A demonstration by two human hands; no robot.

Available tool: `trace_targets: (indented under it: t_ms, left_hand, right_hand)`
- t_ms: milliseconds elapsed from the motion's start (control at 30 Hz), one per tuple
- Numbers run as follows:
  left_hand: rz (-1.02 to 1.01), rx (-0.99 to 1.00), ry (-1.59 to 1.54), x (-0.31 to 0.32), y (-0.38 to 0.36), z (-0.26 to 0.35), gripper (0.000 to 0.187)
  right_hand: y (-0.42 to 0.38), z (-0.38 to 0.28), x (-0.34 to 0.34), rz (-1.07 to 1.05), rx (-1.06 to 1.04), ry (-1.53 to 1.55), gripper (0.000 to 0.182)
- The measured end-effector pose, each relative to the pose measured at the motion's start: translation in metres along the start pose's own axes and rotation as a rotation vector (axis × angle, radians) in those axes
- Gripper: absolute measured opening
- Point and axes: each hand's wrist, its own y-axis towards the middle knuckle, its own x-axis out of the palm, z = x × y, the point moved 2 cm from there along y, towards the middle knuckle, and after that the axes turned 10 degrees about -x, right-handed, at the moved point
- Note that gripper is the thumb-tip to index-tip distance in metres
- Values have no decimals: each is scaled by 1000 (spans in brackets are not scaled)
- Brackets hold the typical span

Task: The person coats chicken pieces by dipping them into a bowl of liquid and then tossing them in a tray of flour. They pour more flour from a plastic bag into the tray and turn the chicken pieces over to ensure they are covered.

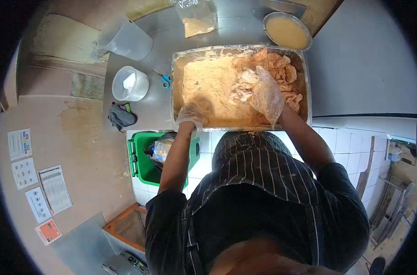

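Observation:
A large metal tray of pale orange-tan flour is in front of me. My left hand, in a clear plastic glove, dips into the flour at the near left corner, its fingers smeared by motion. My right hand, in a loose flour-dusted plastic glove, rests over the right half, its fingers hidden by the crumpled plastic. Beside it lie flour-coated pieces that look like chicken. More orange-brown coated pieces are heaped at the tray's right end.
A bowl of cloudy tan liquid stands at the back right, a bag of tan powder behind the tray. On the left are a clear plastic jug, a white tub, blue-handled scissors and a grey cloth. A green bin stands below.

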Motion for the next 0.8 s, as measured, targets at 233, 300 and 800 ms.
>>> trace_targets:
  t_ms: [233,300,800]
  left_hand:
    - [107,248,-897,-45,-14,46,24]
    - [186,352,-909,-65,-16,66,28]
    - [87,444,-1072,-72,-28,86,31]
  right_hand:
    - [-9,8,8,36,227,-40,61]
    - [-2,19,2,25,241,-102,61]
    - [7,15,13,15,369,-463,53]
